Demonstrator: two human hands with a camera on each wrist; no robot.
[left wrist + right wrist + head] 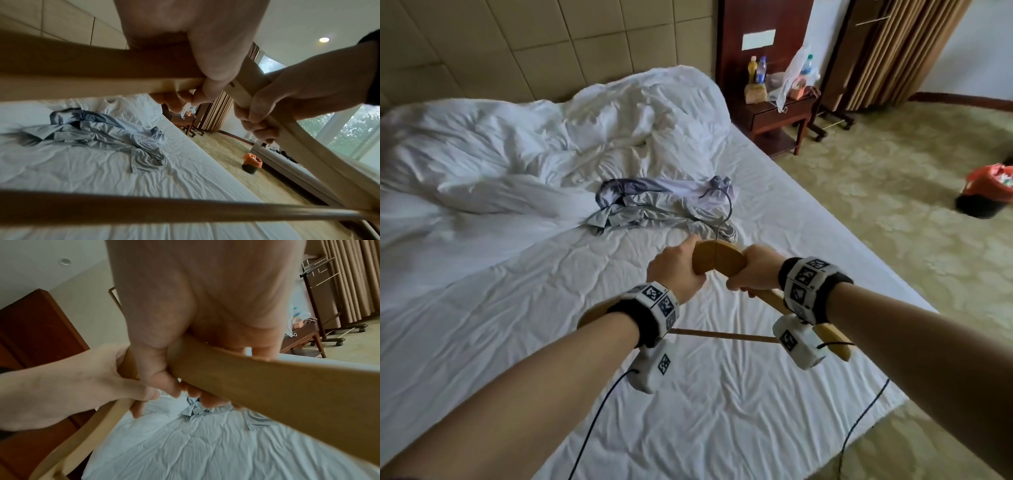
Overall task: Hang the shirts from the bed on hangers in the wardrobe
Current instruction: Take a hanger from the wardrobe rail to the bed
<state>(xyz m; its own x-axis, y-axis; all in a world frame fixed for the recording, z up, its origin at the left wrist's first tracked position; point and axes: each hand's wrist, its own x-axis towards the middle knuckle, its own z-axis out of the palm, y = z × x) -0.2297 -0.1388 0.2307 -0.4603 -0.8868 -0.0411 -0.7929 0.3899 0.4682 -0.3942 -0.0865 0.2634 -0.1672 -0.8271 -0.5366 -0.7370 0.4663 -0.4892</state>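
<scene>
A person stands at the side of a bed (774, 394), seen from their own head, with both bare forearms reaching out over the white sheet. Each wrist wears a black band with printed square markers and a small white camera box hanging below, trailing a dark cable.

Both hands grip one wooden hanger (719, 258), held above the mattress. The left hand (676, 270) curls its fingers round the left shoulder of the hanger, close to the middle. The right hand (753, 270) curls round the right shoulder, just beside the middle. The two hands sit near each other but do not touch in the head view. The hanger's metal hook (726, 212) points away from the person, toward the head of the bed. Its thin lower bar (722, 335) runs under both wrists.

A crumpled grey-blue shirt (654, 205) lies on the sheet beyond the hands, near the middle of the bed and apart from the hanger. Behind it a white duvet (534, 144) is bunched against a padded beige headboard.

To the right of the bed stands a dark wooden nightstand (780, 120) carrying bottles and a plastic bag. Brown curtains (893, 51) hang past it. On the patterned carpet farther right sits a dark bin with an orange liner (986, 192).

From the left wrist, the shirt (102, 129) is spread across the sheet below the hanger.
</scene>
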